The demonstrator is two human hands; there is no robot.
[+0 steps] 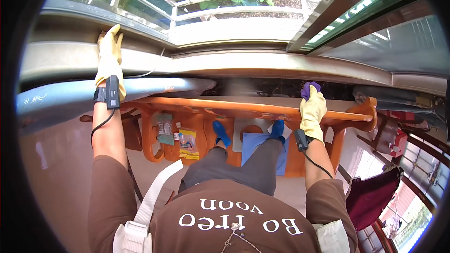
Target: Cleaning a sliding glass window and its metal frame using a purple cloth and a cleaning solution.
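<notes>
My left hand [110, 54], in a pale yellow rubber glove, reaches up to the metal window frame [61, 30] at the left. Its fingers are stretched out against the frame and hold nothing. On the right, my gloved right hand [313, 112] is closed round a bunched purple cloth [310, 90]. The cloth is at the dark, glossy stone ledge [276, 90] below the window, just beyond the top rail of an orange wooden bench [243, 107]. Whether the cloth presses on the ledge is hard to tell.
My feet, in blue shoe covers [221, 132], stand on the bench seat beside a blue sheet [262, 152]. A yellow packet [188, 143] lies left of them. A pale blue padded board [154, 87] runs under my left forearm. White railings [225, 11] stand outside; a maroon chair [372, 197] is lower right.
</notes>
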